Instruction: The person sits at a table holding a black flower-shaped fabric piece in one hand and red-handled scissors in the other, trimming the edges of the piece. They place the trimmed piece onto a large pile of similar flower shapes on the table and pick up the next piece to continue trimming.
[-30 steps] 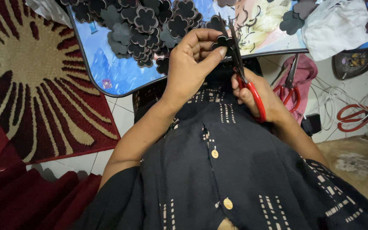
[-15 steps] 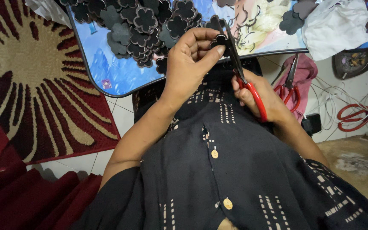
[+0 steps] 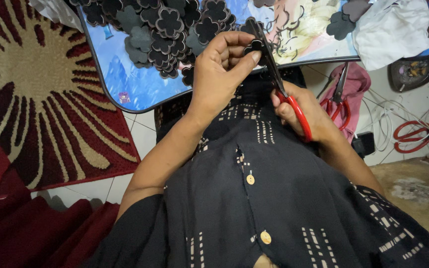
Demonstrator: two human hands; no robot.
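The left hand (image 3: pixel 222 74) pinches a small black flower shape (image 3: pixel 254 46) above the table's (image 3: pixel 125 84) edge. The right hand (image 3: pixel 304 114) grips red-handled scissors (image 3: pixel 281 84), blades apparently at the shape's edge.

Soft, even indoor light is falling from above, leaving the dark shirt (image 3: pixel 274 198) murky and the glossy surface (image 3: pixel 125 74) faintly shining. Shadows are staying weak. The wide lens is bending the rug (image 3: pixel 40 99) at the edges; focus is holding sharp throughout.
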